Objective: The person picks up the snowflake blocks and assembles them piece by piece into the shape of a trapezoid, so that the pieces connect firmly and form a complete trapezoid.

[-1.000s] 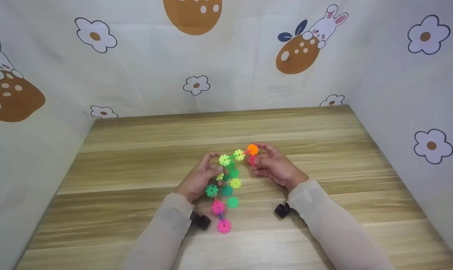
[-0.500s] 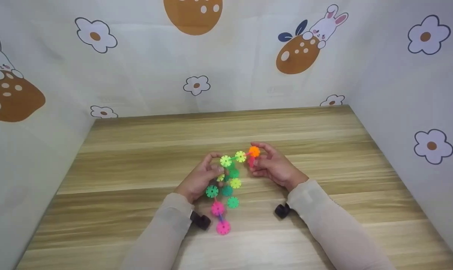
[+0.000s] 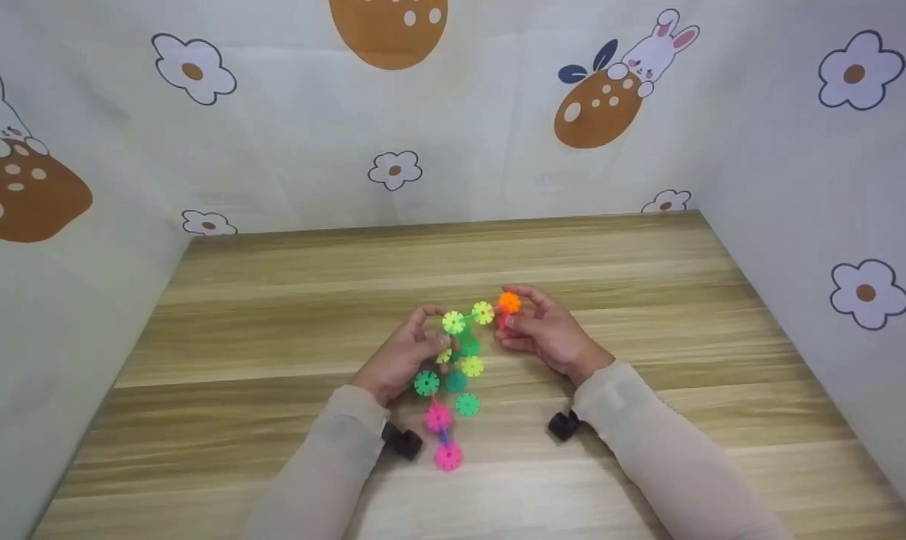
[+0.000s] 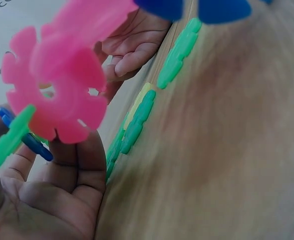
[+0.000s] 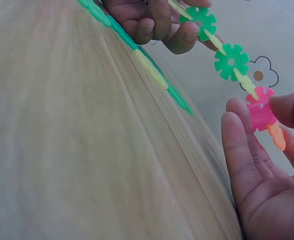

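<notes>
A chain of interlocking notched snowflake discs in yellow, green, pink, blue and orange hangs above the table, bent into an arch. My left hand (image 3: 400, 356) grips the chain along its left side; the fingers partly cover some discs. Below that hand dangle a green disc (image 3: 426, 383) and two pink ones, the lowest pink disc (image 3: 448, 455) nearest me. At the chain's other end, my right hand (image 3: 554, 337) pinches a pink disc (image 5: 260, 112) between thumb and fingers. An orange disc (image 3: 509, 302) is joined beside it. Yellow discs (image 3: 483, 313) and green ones link the two hands.
Several loose discs lie flat under the chain, among them a green disc (image 3: 467, 404), a yellow disc (image 3: 472, 366) and a teal disc (image 3: 456, 382). The wood-grain table (image 3: 273, 300) meets printed cloth walls (image 3: 288, 150) at the back and both sides.
The orange end of the chain has shifted a touch to the right and down. Right-hand fingers have adjusted slightly around the pink disc; the left hand keeps its hold.
</notes>
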Demonstrator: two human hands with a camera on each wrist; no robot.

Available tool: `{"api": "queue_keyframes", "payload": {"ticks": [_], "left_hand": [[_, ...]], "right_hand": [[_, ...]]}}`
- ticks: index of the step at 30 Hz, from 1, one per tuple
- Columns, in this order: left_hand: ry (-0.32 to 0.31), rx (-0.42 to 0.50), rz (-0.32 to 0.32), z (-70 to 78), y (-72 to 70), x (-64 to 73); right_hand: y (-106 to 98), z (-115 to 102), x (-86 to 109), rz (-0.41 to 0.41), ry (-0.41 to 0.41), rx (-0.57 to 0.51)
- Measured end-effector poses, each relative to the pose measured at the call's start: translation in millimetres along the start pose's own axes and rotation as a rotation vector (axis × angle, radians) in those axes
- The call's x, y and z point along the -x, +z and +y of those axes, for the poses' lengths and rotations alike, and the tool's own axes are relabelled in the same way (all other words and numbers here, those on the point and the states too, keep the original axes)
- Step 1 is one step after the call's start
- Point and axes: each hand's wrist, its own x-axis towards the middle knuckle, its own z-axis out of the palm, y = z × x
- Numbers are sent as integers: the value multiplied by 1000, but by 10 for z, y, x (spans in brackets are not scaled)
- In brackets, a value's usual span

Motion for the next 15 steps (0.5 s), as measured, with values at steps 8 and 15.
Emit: {"api": "queue_keyframes", "payload": {"ticks": [8, 15], "left_hand": [[5, 13, -2, -22, -11, -13], [-1, 15, -4, -18, -7, -15]], "right_hand": [[74, 23, -1, 69, -49, 34], [133, 21, 8, 130, -103, 93]]}}
